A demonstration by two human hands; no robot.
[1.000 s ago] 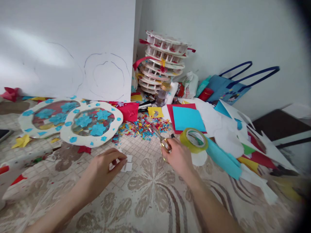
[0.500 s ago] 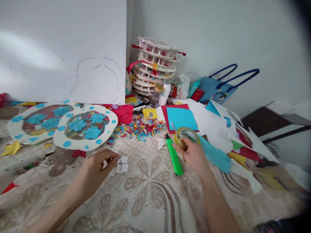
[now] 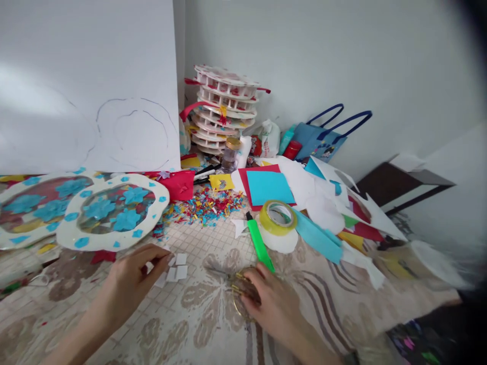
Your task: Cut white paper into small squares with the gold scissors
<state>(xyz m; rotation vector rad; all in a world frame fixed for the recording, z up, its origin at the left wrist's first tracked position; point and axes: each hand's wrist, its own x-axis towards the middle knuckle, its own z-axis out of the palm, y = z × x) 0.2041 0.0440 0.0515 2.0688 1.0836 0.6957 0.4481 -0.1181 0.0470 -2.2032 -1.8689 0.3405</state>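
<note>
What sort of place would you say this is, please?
Most likely a craft table indoors: there are gold-handled metal scissors in the right hand, a round yellow roll of tape and a heap of tiny multicoloured scraps on a patterned beige tablecloth.

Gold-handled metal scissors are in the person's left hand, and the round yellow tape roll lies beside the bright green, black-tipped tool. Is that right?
Wrong hand: the head view shows the gold-handled metal scissors in the person's right hand, not the left hand. The round yellow tape roll does lie beside the bright green, black-tipped tool.
</note>
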